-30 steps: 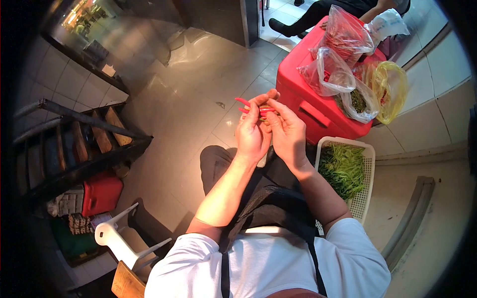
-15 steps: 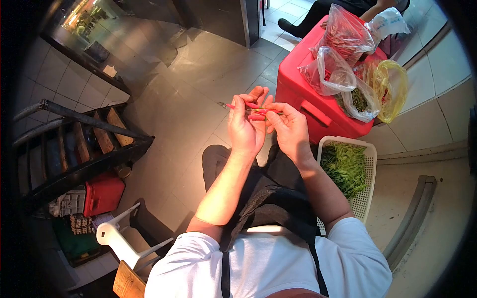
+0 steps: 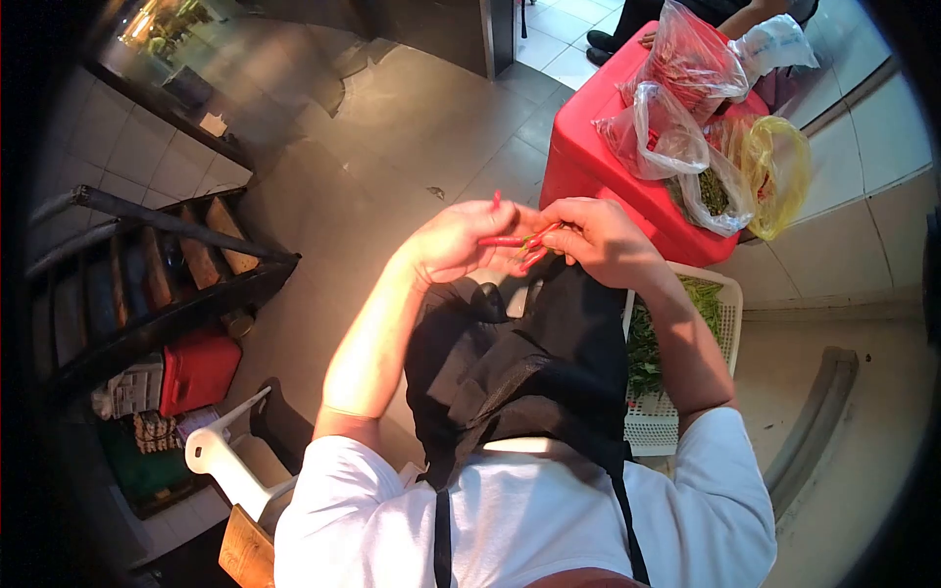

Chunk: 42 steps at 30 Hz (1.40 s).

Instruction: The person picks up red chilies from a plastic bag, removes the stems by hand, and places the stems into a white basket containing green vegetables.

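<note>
Several thin red chillies (image 3: 502,241) with green stems lie across the fingers and palm of my left hand (image 3: 456,238), which is curled around them in front of the dark apron. Close beside it on the right, my right hand (image 3: 610,242) pinches the stem ends of the chillies between thumb and fingers. The fingertips of both hands nearly meet there. One red tip pokes up above my left fingers. Below my right forearm is a white perforated basket (image 3: 727,323) with green leaves and stems (image 3: 644,348).
A red cooler box (image 3: 578,147) at the right bears clear bags (image 3: 691,69) and a yellow bag (image 3: 779,186). A person's hand and dark legs show behind it. Wooden steps (image 3: 201,260) and a white chair (image 3: 230,461) stand at the left.
Both hands have come lower and closer to my body. My left hand has turned sideways, its forearm swinging out to the left. My elbows are wider apart, and my right hand covers more of the stems.
</note>
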Motion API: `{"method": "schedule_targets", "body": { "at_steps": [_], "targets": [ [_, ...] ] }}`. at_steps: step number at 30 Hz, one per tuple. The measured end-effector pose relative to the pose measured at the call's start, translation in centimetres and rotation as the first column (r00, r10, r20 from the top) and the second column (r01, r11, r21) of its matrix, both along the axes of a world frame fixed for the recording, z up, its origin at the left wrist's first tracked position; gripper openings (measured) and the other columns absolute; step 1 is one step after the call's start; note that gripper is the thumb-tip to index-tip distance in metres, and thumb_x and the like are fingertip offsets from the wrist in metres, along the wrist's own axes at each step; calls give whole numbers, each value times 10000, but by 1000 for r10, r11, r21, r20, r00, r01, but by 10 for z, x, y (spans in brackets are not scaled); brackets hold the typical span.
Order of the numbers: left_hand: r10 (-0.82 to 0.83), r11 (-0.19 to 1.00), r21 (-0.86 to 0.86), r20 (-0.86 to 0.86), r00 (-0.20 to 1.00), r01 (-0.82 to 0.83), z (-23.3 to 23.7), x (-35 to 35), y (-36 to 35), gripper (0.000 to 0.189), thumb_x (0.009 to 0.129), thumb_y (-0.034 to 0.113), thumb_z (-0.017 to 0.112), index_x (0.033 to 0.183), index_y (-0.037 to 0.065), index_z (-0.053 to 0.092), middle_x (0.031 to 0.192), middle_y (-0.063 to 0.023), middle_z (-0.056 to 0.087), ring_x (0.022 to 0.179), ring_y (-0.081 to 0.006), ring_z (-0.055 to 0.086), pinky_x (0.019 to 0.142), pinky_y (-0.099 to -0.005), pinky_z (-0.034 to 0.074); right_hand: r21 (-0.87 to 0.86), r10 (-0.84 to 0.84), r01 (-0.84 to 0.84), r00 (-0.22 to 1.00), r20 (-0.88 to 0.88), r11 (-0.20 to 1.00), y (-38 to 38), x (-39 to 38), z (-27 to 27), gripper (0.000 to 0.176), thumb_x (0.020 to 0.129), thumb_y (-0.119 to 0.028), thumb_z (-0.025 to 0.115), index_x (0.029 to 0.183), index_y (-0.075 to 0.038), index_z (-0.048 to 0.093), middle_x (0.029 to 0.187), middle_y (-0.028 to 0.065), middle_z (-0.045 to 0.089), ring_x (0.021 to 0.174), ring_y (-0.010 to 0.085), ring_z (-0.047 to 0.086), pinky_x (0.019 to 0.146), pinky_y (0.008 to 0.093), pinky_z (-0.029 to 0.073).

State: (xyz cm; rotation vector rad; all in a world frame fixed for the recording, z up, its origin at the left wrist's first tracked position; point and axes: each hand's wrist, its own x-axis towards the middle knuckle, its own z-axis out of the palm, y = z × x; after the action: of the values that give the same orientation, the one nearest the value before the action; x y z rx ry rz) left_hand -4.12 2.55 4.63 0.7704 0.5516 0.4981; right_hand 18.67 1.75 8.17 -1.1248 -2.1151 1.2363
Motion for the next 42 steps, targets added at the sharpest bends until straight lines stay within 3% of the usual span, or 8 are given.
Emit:
{"method": "schedule_targets", "body": {
  "at_steps": [4,9,13,18,25,34,37,42],
  "targets": [
    [-72,997,8,-120,990,73,-8,5,-9,376,990,310,504,1175,-17,534,1079,-155,627,962,-244,652,827,-361,554,43,53,-54,998,33,998,6,-5,5,233,854,-114,611,1051,9,627,864,195,672,821,275,670,734,344,509],
    [178,980,111,-99,979,-167,-24,16,-23,217,995,244,512,972,33,556,777,-67,618,641,-144,612,628,-267,531,-181,-163,121,956,-244,976,-2,-10,-20,315,861,-43,633,1162,13,559,877,118,664,799,150,645,713,279,503],
    [327,938,131,-21,945,-322,-28,29,-32,201,998,230,509,969,37,557,773,-52,605,586,-114,552,536,-236,458,-238,-290,195,827,-481,951,-11,-15,-38,336,850,17,645,1172,22,545,902,77,641,797,94,618,697,224,492],
    [533,840,149,-52,845,-521,-25,51,-42,197,1004,222,497,964,38,557,756,-34,585,573,-98,527,516,-221,418,-190,-362,308,790,-495,932,-14,-20,-50,301,849,29,641,1137,43,552,906,80,647,798,86,616,698,210,495],
    [572,807,229,-77,816,-544,-26,53,-46,227,1015,233,477,911,44,547,686,-5,527,521,-76,454,479,-218,357,-386,-476,286,625,-619,877,-14,-18,-35,284,843,5,666,1107,56,576,855,75,665,767,91,625,693,228,506],
    [640,759,253,-117,760,-600,-25,59,-47,203,1016,228,476,968,50,559,715,10,537,537,-65,457,488,-202,357,-191,-465,430,739,-487,883,-19,-18,-61,85,842,-19,673,913,28,666,810,66,648,684,95,617,637,240,498],
    [647,745,351,-172,743,-567,-29,55,-46,161,1008,196,487,981,53,556,739,20,553,575,-50,490,510,-201,391,132,-421,504,816,-395,853,-23,-21,-46,63,835,-18,668,890,11,667,769,82,635,658,112,617,597,250,486],
    [609,761,442,-235,757,-475,-28,47,-46,163,1004,193,496,1002,43,560,744,22,561,584,-46,494,522,-201,393,177,-372,431,883,-287,885,-21,-16,-40,69,837,-48,671,876,8,660,758,80,611,630,125,598,577,260,467]
  ]
}}
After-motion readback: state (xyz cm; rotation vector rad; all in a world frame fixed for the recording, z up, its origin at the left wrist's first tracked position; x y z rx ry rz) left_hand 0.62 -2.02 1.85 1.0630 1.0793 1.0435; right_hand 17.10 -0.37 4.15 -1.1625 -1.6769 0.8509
